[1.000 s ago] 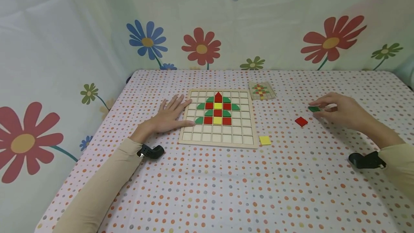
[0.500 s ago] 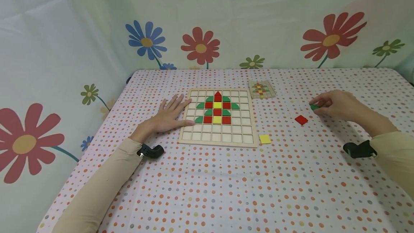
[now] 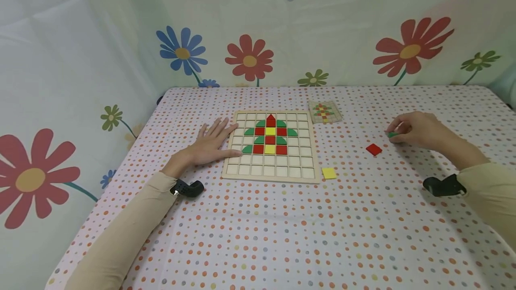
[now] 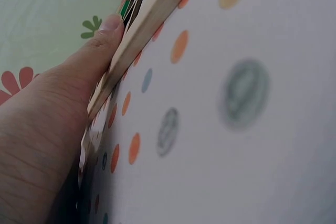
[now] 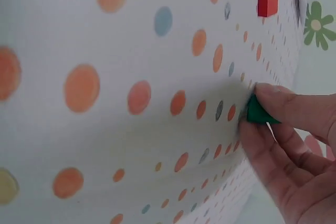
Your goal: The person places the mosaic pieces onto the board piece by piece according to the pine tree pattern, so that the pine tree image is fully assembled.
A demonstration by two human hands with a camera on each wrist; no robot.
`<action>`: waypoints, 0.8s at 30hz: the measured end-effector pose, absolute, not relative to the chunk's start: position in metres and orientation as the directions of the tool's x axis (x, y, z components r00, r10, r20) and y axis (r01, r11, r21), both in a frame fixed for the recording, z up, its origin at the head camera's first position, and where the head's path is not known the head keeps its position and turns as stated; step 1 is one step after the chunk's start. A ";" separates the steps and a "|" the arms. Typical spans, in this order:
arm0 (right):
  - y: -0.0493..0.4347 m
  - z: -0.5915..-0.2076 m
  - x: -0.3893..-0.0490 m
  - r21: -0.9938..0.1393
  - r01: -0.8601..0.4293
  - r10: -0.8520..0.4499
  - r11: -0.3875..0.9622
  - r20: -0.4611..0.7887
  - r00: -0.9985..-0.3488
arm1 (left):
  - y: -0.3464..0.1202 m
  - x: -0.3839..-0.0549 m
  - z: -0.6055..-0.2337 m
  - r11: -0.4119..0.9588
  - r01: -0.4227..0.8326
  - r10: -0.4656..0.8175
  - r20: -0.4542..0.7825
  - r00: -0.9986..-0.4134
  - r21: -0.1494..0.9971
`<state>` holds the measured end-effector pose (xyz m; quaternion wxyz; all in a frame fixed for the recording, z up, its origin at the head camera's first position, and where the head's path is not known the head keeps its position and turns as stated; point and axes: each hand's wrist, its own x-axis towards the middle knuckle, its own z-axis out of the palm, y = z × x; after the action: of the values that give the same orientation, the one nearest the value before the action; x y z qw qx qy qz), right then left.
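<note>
A wooden grid board (image 3: 250,171) lies on the table, with red, yellow and green tiles set in its cells in a tree-like pattern. My left hand (image 3: 209,147) rests flat at the board's left edge, fingers spread; in the left wrist view its thumb (image 4: 100,45) lies on the board's rim. Off to the right, my right hand (image 3: 419,131) pinches a green tile (image 5: 258,112) between thumb and fingers, close to the tabletop. Just left of that hand lies a red square tile (image 3: 374,149). A yellow square tile (image 3: 328,173) sits by the board's lower right corner.
A small pattern card (image 3: 324,112) showing a similar tree lies beyond the board's upper right corner. The dotted tablecloth (image 3: 258,236) covers the table, and a flower-printed curtain (image 3: 342,26) hangs behind it.
My right hand has drawn its fingers in around the green tile and shifted only slightly. The left hand has stayed in place on the board.
</note>
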<state>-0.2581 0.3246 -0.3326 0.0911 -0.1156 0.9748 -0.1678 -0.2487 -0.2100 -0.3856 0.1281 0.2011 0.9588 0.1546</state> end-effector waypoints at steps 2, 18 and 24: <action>0.317 -0.332 -0.257 -0.328 -0.229 -0.284 0.916 -0.132 -0.950 | -0.210 -0.248 -0.385 0.872 0.344 0.423 -0.185 -0.887 0.348; 0.199 -0.318 -0.233 -0.506 -0.448 -0.501 0.737 0.036 -0.864 | -0.209 -0.249 -0.386 0.871 0.348 0.428 -0.184 -0.885 0.348; 0.179 -0.316 -0.227 -0.569 -0.504 -0.567 0.650 0.078 -0.820 | -0.209 -0.250 -0.387 0.876 0.345 0.420 -0.181 -0.889 0.337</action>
<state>-0.2269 0.1787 -0.3164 0.0538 -0.2953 0.9067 -0.2964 -0.2498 -0.2092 -0.3869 0.1252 0.1991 0.9604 0.1493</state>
